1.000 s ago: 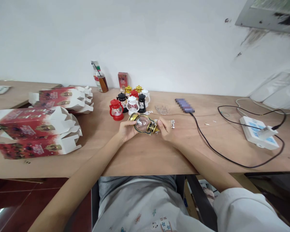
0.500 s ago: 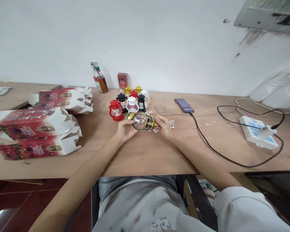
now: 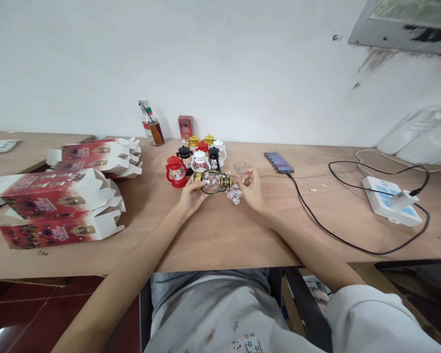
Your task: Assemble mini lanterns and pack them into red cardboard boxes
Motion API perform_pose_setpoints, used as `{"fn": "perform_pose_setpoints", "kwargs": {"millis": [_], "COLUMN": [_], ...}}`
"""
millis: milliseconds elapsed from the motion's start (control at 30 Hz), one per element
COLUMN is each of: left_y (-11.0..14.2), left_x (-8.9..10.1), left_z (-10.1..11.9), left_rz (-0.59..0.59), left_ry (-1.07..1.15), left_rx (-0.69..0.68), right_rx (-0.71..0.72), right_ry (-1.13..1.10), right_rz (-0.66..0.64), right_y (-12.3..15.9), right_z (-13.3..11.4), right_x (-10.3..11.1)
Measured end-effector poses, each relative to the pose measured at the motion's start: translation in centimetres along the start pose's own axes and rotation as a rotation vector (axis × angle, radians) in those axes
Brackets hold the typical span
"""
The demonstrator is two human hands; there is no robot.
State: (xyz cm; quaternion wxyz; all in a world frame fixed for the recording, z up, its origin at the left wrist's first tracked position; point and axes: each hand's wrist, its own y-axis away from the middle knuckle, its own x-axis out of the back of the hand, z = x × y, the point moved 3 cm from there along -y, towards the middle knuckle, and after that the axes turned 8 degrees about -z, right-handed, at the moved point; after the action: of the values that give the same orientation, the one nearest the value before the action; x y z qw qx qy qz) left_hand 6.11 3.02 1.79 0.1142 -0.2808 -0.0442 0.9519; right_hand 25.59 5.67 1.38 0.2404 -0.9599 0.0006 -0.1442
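Compared with half a second ago, the right hand [image 3: 253, 190] has come away from the tip of the gold-and-black lantern [image 3: 212, 182], and the lantern has swung closer to level across the scene. It lies on its side in the left hand [image 3: 191, 198], between the two hands, in the middle of the table [image 3: 220, 240]. Its long axis runs left to right: the base is at the left, held with the thumb over it, and the capped top points at the right hand, which is the nearer one to that end. A small gap separates the tip from the right fingertips. Those fingers are bent, with the thumb drawn up close to them; whether they pinch something thin, I cannot tell.

Just beyond that hand lies a heap of thin metal pieces [image 3: 241, 168], while small white pieces [image 3: 235, 195] sit just beneath the lantern's tip, on the near side. On the far left side of the lantern stand the smaller lanterns, a red one [image 3: 176, 173] at their left end.
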Motion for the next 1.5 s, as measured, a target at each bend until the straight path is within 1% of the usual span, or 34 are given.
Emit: {"fn": "perform_pose_setpoints", "kwargs": {"millis": [67, 133, 200, 233, 300, 367, 433, 500, 567, 633, 700, 767, 933, 1033, 1133, 1167, 1233, 1333, 1367, 1433, 1467, 1500], "left_y": [-0.1, -0.1, 0.1, 0.2, 0.4, 0.4, 0.4, 0.3, 0.3, 0.4, 0.5, 0.6, 0.7, 0.8, 0.9, 1.0, 1.5, 3.0, 3.7, 5.4, 6.4, 7.4], "left_x": [0.2, 0.3, 0.0, 0.0, -0.1, 0.0, 0.1, 0.3, 0.3, 0.2, 0.2, 0.2, 0.2, 0.1, 0.3, 0.4, 0.7, 1.2, 1.4, 1.9, 2.3, 2.7], "left_z": [0.0, 0.0, 0.0, -0.1, -0.3, -0.4, -0.4, -0.4, -0.4, -0.5, -0.6, -0.7, -0.6, -0.4, -0.5, -0.6, -0.7, -0.1, 0.6, 2.8, 4.2, 6.0], "left_rz": [0.045, 0.059, 0.018, -0.014, -0.067, -0.095, -0.086, -0.056, -0.033, -0.036, -0.054, -0.055, 0.017, 0.027, 0.023, 0.007, -0.035, -0.082, -0.089, -0.087, -0.072, -0.011], "left_ry": [-0.229, -0.55, -0.867, -0.995, -1.184, -1.329, -1.439, -1.511, -1.557, -1.601, -1.639, -1.675, -1.771, -1.786, -1.803, -1.812, -1.822, -1.821, -1.83, -1.881, -1.927, -1.986], "left_rx": [-0.039, -0.108, -0.155, -0.16, -0.155, -0.162, -0.18, -0.174, -0.15, -0.105, -0.055, -0.02, 0.065, 0.091, 0.096, 0.077, -0.008, -0.223, -0.306, -0.471, -0.521, -0.566], "right_rx": [0.033, 0.056, 0.111, 0.155, 0.269, 0.418, 0.596, 0.766, 0.907, 1.009, 1.057, 1.065, 1.016, 0.961, 0.967, 0.987, 1.041, 1.113, 1.13, 1.162, 1.174, 1.181], "right_ry": [0.036, 0.045, 0.055, 0.068, 0.126, 0.209, 0.282, 0.344, 0.437, 0.562, 0.675, 0.751, 0.857, 0.852, 0.788, 0.76, 0.707, 0.656, 0.649, 0.645, 0.645, 0.647], "right_rz": [0.09, 0.182, 0.25, 0.264, 0.234, 0.143, 0.032, -0.071, -0.148, -0.185, -0.188, -0.187, -0.188, -0.219, -0.248, -0.248, -0.236, -0.212, -0.212, -0.218, -0.219, -0.218], "right_y": [-0.2, -0.3, -0.1, 0.0, 0.4, 1.1, 2.0, 3.0, 4.0, 4.9, 5.7, 6.4, 7.1, 7.1, 7.0, 7.1, 7.3, 7.7, 7.8, 8.0, 8.0, 8.1], "right_z": [-0.7, -1.4, -2.2, -2.5, -2.9, -3.3, -3.8, -4.5, -5.2, -5.9, -6.3, -6.5, -6.4, -6.1, -5.9, -5.9, -6.1, -6.5, -6.6, -6.8, -6.9, -6.9], "right_x": [0.8, 1.4, 1.8, 1.9, 1.6, 1.0, 0.1, -0.9, -1.9, -2.9, -3.8, -4.4, -5.1, -5.1, -5.0, -4.9, -4.9, -4.9, -5.0, -5.1, -5.1, -5.1]}}
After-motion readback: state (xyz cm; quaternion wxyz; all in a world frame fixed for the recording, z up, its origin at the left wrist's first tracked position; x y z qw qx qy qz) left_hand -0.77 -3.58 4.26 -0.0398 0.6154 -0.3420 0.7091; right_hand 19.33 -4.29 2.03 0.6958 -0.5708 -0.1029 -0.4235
